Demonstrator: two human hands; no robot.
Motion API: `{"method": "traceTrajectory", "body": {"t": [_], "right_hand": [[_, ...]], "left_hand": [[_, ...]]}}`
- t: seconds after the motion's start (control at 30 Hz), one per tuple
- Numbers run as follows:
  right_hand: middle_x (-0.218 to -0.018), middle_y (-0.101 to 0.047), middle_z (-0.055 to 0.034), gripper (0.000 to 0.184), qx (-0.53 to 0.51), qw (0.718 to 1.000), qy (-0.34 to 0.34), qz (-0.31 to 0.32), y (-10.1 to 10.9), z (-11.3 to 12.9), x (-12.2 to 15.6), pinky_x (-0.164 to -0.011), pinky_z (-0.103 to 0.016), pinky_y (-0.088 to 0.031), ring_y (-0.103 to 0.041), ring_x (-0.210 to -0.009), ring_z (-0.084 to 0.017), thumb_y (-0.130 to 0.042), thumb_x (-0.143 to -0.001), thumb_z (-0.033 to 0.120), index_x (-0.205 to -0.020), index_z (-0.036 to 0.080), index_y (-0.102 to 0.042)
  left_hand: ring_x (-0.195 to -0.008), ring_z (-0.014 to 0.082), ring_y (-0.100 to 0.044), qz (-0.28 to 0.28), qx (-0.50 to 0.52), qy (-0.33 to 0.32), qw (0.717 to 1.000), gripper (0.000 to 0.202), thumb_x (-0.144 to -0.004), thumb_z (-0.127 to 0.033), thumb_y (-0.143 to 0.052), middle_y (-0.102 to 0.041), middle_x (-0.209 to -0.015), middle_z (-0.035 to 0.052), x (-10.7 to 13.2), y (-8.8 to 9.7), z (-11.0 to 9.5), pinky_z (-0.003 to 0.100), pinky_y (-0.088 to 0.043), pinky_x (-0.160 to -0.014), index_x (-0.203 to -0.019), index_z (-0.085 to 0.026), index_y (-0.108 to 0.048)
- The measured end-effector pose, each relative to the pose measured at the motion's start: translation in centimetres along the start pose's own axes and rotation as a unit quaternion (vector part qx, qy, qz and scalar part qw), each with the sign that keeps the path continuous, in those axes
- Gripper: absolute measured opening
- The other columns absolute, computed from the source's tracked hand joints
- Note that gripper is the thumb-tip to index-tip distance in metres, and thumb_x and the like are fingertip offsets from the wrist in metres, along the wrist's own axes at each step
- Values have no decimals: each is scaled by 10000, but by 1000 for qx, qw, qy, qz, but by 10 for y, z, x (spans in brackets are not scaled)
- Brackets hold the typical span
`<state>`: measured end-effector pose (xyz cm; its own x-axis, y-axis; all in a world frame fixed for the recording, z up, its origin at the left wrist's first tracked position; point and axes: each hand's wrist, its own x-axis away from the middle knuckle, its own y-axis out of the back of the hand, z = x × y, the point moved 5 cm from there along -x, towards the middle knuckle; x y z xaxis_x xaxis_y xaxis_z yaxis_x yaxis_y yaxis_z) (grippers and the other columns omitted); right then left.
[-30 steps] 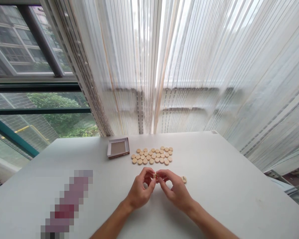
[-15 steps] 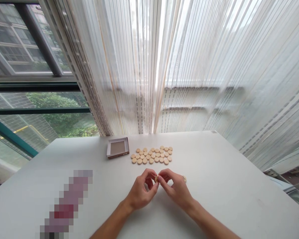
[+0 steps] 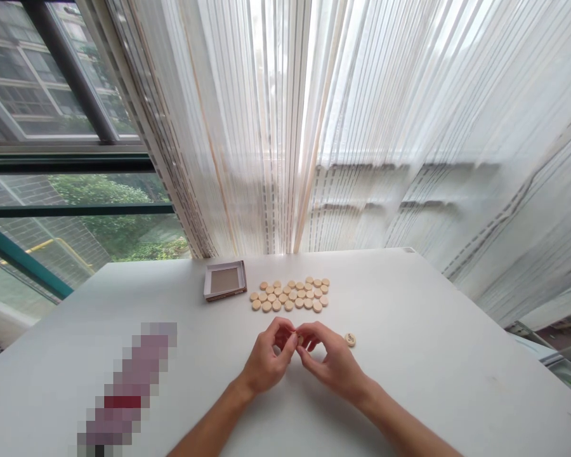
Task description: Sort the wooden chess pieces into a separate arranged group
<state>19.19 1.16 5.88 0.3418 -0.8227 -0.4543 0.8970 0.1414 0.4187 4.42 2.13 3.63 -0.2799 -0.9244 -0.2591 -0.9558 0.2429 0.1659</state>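
Between my fingertips is a small round wooden Chinese chess piece (image 3: 299, 340), partly hidden by the fingers. My left hand (image 3: 269, 358) pinches it from the left with thumb and forefinger. From the other side my right hand (image 3: 332, 362) grips it too, its thumb lower and a little apart. Just right of the right hand, one chess piece (image 3: 350, 340) lies on the table with a dark character facing up. Beyond both hands, several plain-faced chess pieces (image 3: 288, 305) lie close together in loose rows.
A shallow open box (image 3: 243, 279) with a grey-brown inside stands left of the rows. All of this rests on a white table (image 3: 433, 355). A blurred-out purple patch (image 3: 133, 381) covers something at the left. String curtains (image 3: 276, 127) and a window stand behind the table.
My hands have shifted slightly left and turned the piece between them. The right thumb has moved down off its face. The marked piece beside the right hand now shows fully.
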Motion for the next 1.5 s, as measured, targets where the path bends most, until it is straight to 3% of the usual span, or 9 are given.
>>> {"method": "traceTrajectory", "body": {"t": [0.17, 0.43, 0.63, 0.73, 0.87, 1.0, 1.23, 1.37, 1.5], "right_hand": [[-960, -661, -25, 196, 9, 1000, 5, 2, 0, -1, 1, -742, -314, -572, -654, -781, -159, -607, -908, 177, -1087, 253, -624], [-968, -668, -39, 97, -37, 999, -30, -5, 6, 2, -4, -773, -323, -568, -656, -869, -181, -595, -935, 231, -1020, 231, -642], [-858, -696, -35, 217, -178, 976, -127, -4, 42, -10, -18, -775, -345, -584, -694, -796, -188, -664, -905, 401, -974, 201, -619], [-817, -694, -40, 317, -134, 978, -143, -69, 76, -25, -24, -758, -352, -585, -700, -770, -201, -694, -863, 493, -937, 195, -615], [-823, -702, -50, 355, -67, 976, -194, -70, 100, -46, -24, -772, -360, -581, -727, -789, -225, -697, -844, 529, -933, 195, -613], [-917, -686, -49, 342, -48, 972, -223, -52, 101, -56, -21, -787, -351, -576, -746, -848, -235, -705, -827, 514, -949, 208, -613], [-955, -740, -49, 232, 30, 977, -211, 8, 97, -59, -19, -785, -337, -554, -708, -883, -224, -666, -845, 432, -937, 222, -701], [-886, -764, -40, 206, 66, 971, -227, 30, 95, -66, -19, -762, -335, -535, -692, -839, -226, -662, -834, 393, -898, 220, -754], [-829, -779, -42, 220, 62, 969, -238, 39, 90, -73, -19, -727, -334, -530, -697, -783, -228, -660, -824, 395, -871, 209, -769]], "left_hand": [[-643, 133, -593, 6, 6, 4, 1000, 165, -998, -361, -518, -655, -816, 27, 0, -2, 2, 219, -482, -535, -985, -197, -520], [-632, 121, -583, 13, -29, -15, 999, 191, -980, -358, -544, -660, -930, 50, 2, -2, -3, 225, -486, -561, -1087, -200, -532], [-659, 137, -578, -33, -102, -16, 994, 177, -977, -333, -529, -670, -889, 34, 0, 6, -1, 245, -500, -618, -1099, -207, -549], [-663, 140, -581, -39, -137, -23, 990, 142, -962, -299, -540, -677, -877, 29, -1, 9, -1, 247, -503, -635, -1067, -210, -575], [-660, 138, -586, -31, -156, -32, 987, 126, -949, -242, -524, -689, -867, 23, -1, 9, -2, 240, -496, -630, -1041, -211, -605], [-641, 132, -576, -28, -166, -39, 985, 134, -947, -230, -512, -690, -856, 20, -1, 8, -3, 233, -486, -615, -1023, -206, -619], [-622, 138, -597, -36, -188, -45, 981, 136, -956, -263, -524, -691, -820, 19, -1, 9, -2, 239, -502, -601, -1013, -204, -633], [-748, 174, -642, 16, -239, -87, 967, 166, -945, -241, -530, -705, -948, 46, 2, 1, -16, 295, -538, -708, -1074, -223, -634], [-1164, 281, -568, 151, -293, -179, 927, 414, -898, -269, -607, -655, -1279, 85, 12, -29, -37, 443, -455, -1024, -1309, -258, -563]]}}
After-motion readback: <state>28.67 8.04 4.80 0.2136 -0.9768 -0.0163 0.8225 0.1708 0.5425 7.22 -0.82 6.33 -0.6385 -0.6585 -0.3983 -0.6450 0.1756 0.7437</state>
